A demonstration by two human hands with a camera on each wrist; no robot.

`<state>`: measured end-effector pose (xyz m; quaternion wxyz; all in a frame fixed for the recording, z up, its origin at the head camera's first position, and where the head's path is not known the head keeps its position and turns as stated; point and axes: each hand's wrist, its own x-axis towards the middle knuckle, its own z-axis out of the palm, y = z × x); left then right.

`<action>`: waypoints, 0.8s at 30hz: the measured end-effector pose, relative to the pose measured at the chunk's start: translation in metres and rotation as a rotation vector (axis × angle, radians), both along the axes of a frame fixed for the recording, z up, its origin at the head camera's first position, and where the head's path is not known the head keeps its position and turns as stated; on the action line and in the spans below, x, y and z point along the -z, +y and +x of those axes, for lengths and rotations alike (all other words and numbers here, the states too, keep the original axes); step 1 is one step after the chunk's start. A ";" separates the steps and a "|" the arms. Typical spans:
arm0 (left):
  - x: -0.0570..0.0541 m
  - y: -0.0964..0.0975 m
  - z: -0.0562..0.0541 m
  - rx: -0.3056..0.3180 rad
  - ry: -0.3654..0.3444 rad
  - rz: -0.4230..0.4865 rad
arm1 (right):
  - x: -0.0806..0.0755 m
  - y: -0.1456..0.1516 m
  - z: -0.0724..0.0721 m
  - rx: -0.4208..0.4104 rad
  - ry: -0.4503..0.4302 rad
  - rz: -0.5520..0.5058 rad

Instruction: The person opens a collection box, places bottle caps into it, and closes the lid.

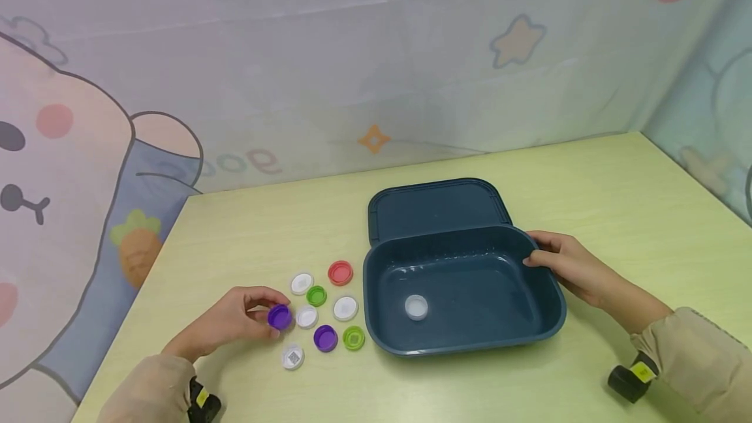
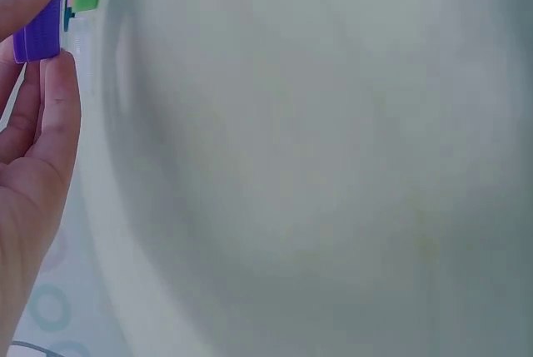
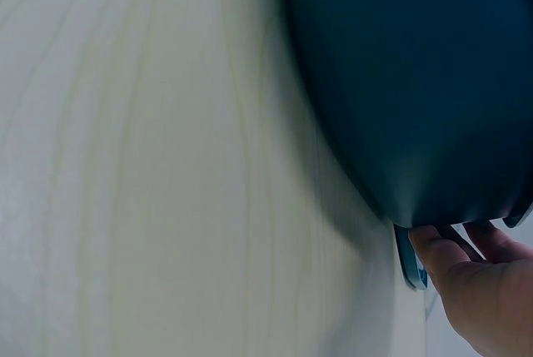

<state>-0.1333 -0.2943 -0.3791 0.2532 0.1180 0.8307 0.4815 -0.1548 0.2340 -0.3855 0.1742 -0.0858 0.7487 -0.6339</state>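
Observation:
Between its thumb and fingers, my left hand (image 1: 243, 315) pinches a purple bottle cap (image 1: 279, 317); the left wrist view shows the same cap (image 2: 40, 20) edge-on. Right beside it on the table lie a second purple cap (image 1: 326, 339), a red cap (image 1: 340, 273), two green caps and several white ones, among them a white cap (image 1: 292, 357) with a square printed code. My right hand (image 1: 572, 269) grips the right end of a dark blue plastic box (image 1: 464, 349), thumb over the rim. Inside the box, toward its left, sits one white cap (image 1: 416, 307).
Behind the box lies its dark blue lid (image 1: 437, 209), partly hidden by the box's back rim. Everything rests on a pale yellow table (image 1: 617, 194). A printed cloth (image 1: 329, 83) hangs along the back edge, and more cloth covers the left and right sides.

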 end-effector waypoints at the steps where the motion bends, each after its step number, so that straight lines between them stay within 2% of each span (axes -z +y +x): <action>1: -0.001 0.000 -0.001 0.000 -0.002 0.005 | 0.000 0.000 0.000 0.000 -0.001 -0.001; 17: -0.021 0.013 -0.011 0.031 0.011 0.079 | 0.000 -0.001 0.000 0.006 -0.017 0.014; 24: -0.032 0.022 -0.015 0.048 0.054 0.063 | 0.000 0.000 -0.001 0.005 -0.018 0.011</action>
